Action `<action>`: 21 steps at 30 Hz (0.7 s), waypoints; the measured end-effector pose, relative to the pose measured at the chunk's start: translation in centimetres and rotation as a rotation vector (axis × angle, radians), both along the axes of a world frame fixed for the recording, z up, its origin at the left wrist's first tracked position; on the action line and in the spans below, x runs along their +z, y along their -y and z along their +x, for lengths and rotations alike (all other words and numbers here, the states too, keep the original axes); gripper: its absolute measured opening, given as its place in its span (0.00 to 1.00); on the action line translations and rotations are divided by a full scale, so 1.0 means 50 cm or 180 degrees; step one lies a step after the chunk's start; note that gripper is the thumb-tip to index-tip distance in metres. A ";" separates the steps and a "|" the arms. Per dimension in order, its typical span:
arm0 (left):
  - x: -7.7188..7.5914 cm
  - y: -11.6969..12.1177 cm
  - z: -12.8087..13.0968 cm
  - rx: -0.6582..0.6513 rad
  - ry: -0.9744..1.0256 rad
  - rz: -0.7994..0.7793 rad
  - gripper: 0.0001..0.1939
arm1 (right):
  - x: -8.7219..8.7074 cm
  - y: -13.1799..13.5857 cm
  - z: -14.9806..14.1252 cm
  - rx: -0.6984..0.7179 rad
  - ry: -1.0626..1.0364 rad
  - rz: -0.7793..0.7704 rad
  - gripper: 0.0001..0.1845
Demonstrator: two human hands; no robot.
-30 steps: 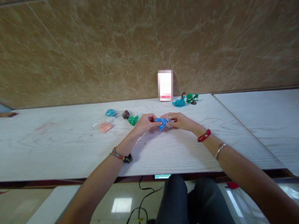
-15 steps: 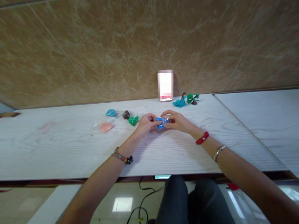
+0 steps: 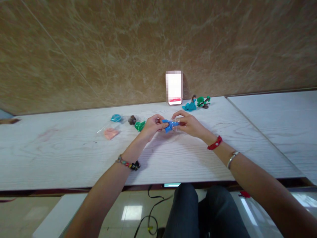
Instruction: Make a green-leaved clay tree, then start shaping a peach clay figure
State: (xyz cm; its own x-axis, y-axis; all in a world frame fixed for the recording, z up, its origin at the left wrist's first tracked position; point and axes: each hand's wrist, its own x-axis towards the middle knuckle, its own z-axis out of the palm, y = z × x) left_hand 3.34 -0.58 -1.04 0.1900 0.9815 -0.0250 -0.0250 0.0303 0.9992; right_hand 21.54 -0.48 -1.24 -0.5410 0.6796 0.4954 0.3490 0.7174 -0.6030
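Between my hands, just above the white tabletop, is a blue lump of modelling clay (image 3: 170,125) in a clear plastic wrapper. My left hand (image 3: 153,127) pinches its left side between thumb and fingers. On the other side my right hand (image 3: 188,124) grips the clear wrapper and the clay's right end. Left of my hands lie wrapped clay lumps: a green one (image 3: 140,126), a brown one (image 3: 132,120), a teal one (image 3: 116,118) and a pinkish-orange one (image 3: 111,133).
A phone (image 3: 174,87) leans upright on the brown marbled wall. Right of it stand a teal clay figure (image 3: 190,104) with a brown top and a small green-and-brown clay tree (image 3: 203,102). The table's (image 3: 193,168) front edge runs above my knees.
The blue clay looks more bunched and turned between my fingers, with the clear wrapper showing more at its right. Both hands still hold it; the whole view has shifted slightly.
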 end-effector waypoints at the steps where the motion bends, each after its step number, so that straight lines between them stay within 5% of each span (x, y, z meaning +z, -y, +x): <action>1: 0.000 -0.003 -0.003 -0.0032 0.0015 -0.0020 0.18 | 0.001 -0.002 0.002 0.0023 -0.0010 0.0005 0.04; 6: 0.000 -0.013 -0.019 -0.0194 0.0089 -0.0129 0.20 | -0.005 -0.014 0.010 0.0064 -0.0173 -0.0130 0.03; 13: 0.000 -0.017 -0.037 -0.0258 0.0117 -0.0209 0.20 | -0.024 -0.030 0.017 0.0366 -0.1067 -0.1232 0.08; 21: -0.009 -0.012 -0.028 -0.0327 -0.0092 -0.0259 0.19 | -0.029 -0.025 0.011 -0.0039 -0.0248 -0.0703 0.12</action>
State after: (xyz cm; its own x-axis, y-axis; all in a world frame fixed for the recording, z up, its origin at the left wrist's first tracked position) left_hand 1.94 0.00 -1.48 0.2875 0.9514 -0.1106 0.0112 0.1122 0.9936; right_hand 22.10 0.74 -2.68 -0.4980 0.7824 0.3740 0.3030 0.5611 -0.7703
